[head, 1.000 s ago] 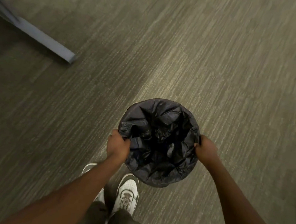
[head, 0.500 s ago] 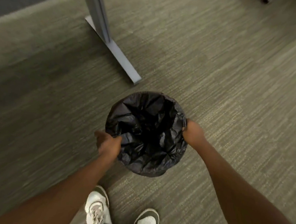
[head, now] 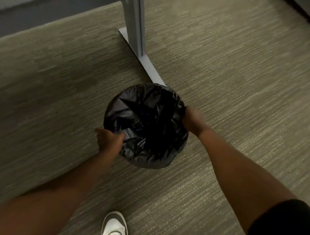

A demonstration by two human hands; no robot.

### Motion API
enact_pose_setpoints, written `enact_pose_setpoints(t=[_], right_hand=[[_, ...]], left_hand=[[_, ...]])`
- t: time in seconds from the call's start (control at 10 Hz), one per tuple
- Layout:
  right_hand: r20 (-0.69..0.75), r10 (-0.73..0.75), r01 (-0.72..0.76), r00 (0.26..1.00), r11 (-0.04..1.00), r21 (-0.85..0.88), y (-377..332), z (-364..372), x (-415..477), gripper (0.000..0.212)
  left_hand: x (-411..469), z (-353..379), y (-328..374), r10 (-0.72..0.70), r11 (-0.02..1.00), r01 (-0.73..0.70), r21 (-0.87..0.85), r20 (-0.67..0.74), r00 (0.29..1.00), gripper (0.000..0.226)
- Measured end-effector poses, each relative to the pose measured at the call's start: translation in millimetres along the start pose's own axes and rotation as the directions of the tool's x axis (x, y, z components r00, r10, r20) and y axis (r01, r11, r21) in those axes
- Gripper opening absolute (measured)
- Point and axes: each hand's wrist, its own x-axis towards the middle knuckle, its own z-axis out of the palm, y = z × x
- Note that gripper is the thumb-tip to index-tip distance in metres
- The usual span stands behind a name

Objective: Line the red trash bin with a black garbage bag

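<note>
Black garbage bag [head: 146,124] already folded over the whole rim of the bin, red hidden, standing on carpet [head: 244,87] just before a desk foot [head: 150,67]; left hand [head: 109,141] and right hand [head: 193,120] each clamped on opposite rim edges; lining looks nearly done, only seating left.

Black garbage bag [head: 146,124]: crinkled, glossy, opened out and draped over a round bin's rim, hiding its walls, just beside a grey desk foot [head: 150,69].
</note>
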Motion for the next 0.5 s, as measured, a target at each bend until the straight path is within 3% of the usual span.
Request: enact_pose_setpoints(t=[0.2,0.3,0.4,0.5], right_hand=[[0.042,-0.008,0.011,0.999,0.996,-0.086,-21.3,4.5,18.1,0.030],[0.062,0.037,-0.031,0.997,0.995,-0.093,-20.3,5.8,15.8,0.029],[0.132,0.096,-0.086,0.987,0.993,-0.083,-23.1,9.3,9.7,0.059],[0.047,0.205,-0.194,0.978,0.966,-0.174,-34.3,15.0,-2.5,0.099]], left_hand=[[20.5,-6.2,-10.3,-0.003,0.992,0.015,-0.124,0.099,0.995,0.093],[18.7,-9.1,-15.7,0.042,0.997,-0.032,-0.063,0.172,0.984,0.099],[14.8,-11.1,-12.6,0.088,0.989,-0.113,0.097,0.227,0.970,0.099],[-3.3,-19.6,-11.8,0.255,0.924,-0.278,0.261,0.120,0.959,0.091]])
